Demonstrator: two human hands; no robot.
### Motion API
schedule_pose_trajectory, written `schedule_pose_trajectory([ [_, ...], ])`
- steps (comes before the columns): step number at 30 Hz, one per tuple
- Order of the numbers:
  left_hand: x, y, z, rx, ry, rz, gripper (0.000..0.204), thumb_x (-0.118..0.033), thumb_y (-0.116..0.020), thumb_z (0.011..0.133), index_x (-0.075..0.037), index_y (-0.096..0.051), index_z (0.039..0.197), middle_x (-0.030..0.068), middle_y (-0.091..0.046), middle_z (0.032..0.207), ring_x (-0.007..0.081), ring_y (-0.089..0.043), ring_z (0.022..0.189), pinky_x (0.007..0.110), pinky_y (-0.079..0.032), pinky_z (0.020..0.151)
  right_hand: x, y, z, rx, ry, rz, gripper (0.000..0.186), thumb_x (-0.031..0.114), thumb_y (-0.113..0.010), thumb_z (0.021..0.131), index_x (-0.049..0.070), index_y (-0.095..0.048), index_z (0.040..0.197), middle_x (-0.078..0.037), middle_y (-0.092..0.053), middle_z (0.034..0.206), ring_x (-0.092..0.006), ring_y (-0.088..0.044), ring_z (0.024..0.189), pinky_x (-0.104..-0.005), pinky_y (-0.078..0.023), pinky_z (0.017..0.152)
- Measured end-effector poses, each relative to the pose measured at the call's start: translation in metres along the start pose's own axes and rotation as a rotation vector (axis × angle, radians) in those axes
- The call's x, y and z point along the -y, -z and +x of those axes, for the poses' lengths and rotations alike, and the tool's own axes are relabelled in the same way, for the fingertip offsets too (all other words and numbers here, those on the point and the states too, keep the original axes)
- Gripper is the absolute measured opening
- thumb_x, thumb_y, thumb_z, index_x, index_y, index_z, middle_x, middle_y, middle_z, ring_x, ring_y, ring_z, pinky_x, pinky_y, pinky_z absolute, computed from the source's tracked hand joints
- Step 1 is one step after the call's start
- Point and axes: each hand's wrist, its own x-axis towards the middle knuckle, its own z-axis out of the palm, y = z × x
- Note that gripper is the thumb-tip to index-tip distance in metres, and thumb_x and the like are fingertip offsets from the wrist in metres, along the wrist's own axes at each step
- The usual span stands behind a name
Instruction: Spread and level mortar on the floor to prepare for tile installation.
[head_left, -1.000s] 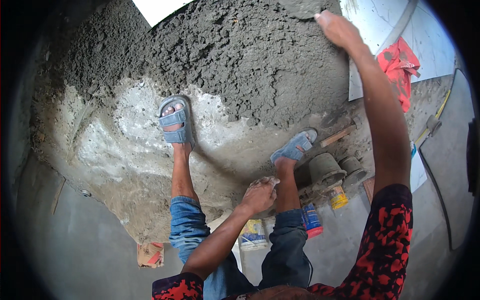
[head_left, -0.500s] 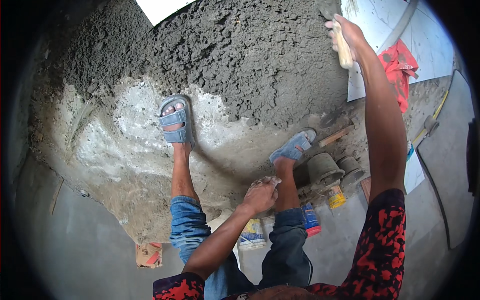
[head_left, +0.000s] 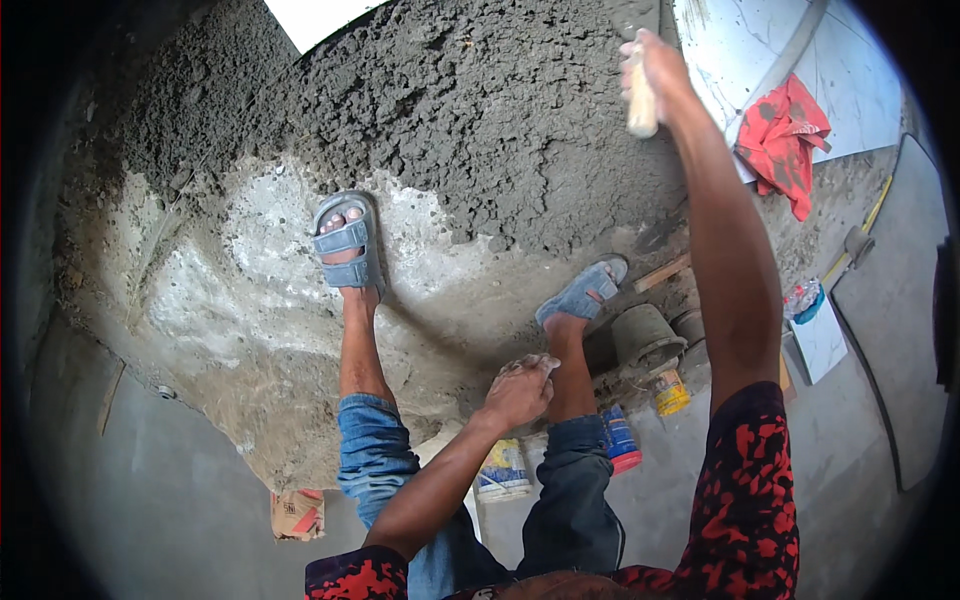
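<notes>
My right hand [head_left: 660, 72] grips the pale wooden handle of a trowel [head_left: 642, 108] at the far right. Its grey blade reaches the top edge of the picture, over the wet grey mortar [head_left: 540, 160], and is hard to tell from it. The mortar is rough and lumpy to the left, smoother near the trowel. My left hand [head_left: 522, 388], grey with dust, is curled closed beside my right leg. Its palm side is hidden, but no tool shows in it.
Right of the mortar lie a white marbled tile [head_left: 865, 110] and a red cloth [head_left: 785, 140]. Another white tile [head_left: 315, 18] shows at the top. My sandalled feet stand at the mortar's near edge. A wood piece [head_left: 662, 273], a grey bucket [head_left: 645, 335] and paint tubs [head_left: 503, 470] lie nearer.
My right hand has moved left with the trowel, away from the marbled tile and over the mortar. My left hand and feet have stayed in place.
</notes>
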Motion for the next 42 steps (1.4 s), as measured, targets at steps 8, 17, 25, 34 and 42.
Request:
schedule_pose_trajectory([
  [8, 0.004, -0.003, 0.002, -0.033, -0.028, -0.017, 0.041, -0.018, -0.044, 0.087, -0.006, -0.046, 0.125, 0.017, -0.044, 0.133, 0.0337, -0.042, 0.122, 0.044, -0.032, 0.104, 0.012, 0.014, 0.044, 0.039, -0.008, 0.03, 0.04, 0.038, -0.033, 0.094, 0.004, -0.053, 0.092, -0.01, -0.053, 0.064, -0.0239, -0.05, 0.05, -0.039, -0.044, 0.045],
  [17, 0.006, -0.002, 0.001, -0.005, 0.007, 0.011, 0.042, -0.018, -0.044, 0.086, -0.006, -0.045, 0.126, 0.0163, -0.044, 0.133, 0.0323, -0.042, 0.123, 0.043, -0.033, 0.103, -0.006, -0.081, -0.033, 0.213, -0.029, -0.078, 0.042, 0.035, -0.03, 0.098, -0.001, -0.047, 0.106, -0.008, -0.05, 0.068, -0.0153, -0.049, 0.052, -0.0336, -0.047, 0.048],
  [25, 0.004, -0.006, 0.005, 0.01, 0.009, 0.02, 0.042, -0.018, -0.044, 0.086, -0.007, -0.046, 0.126, 0.0156, -0.044, 0.133, 0.0317, -0.042, 0.123, 0.042, -0.032, 0.104, -0.029, 0.006, 0.017, -0.122, 0.329, -0.792, 0.03, 0.022, -0.04, 0.092, -0.004, -0.053, 0.095, -0.017, -0.063, 0.077, -0.0257, -0.065, 0.062, -0.0377, -0.054, 0.063],
  [34, 0.013, -0.006, 0.001, -0.022, 0.009, 0.025, 0.041, -0.017, -0.044, 0.086, -0.006, -0.046, 0.125, 0.0163, -0.045, 0.132, 0.0326, -0.043, 0.122, 0.043, -0.032, 0.104, -0.019, 0.005, 0.015, -0.047, 0.146, -0.163, 0.038, 0.035, -0.042, 0.094, -0.001, -0.051, 0.098, -0.01, -0.054, 0.076, -0.0179, -0.053, 0.058, -0.0337, -0.046, 0.048],
  [42, 0.006, 0.002, 0.0, 0.004, 0.037, 0.022, 0.041, -0.018, -0.044, 0.086, -0.006, -0.046, 0.126, 0.0174, -0.046, 0.13, 0.0327, -0.042, 0.123, 0.043, -0.032, 0.103, -0.053, 0.028, 0.021, -0.026, -0.079, -0.12, 0.04, 0.041, -0.042, 0.093, 0.005, -0.051, 0.107, -0.005, -0.049, 0.07, -0.0165, -0.049, 0.054, -0.0349, -0.045, 0.047],
])
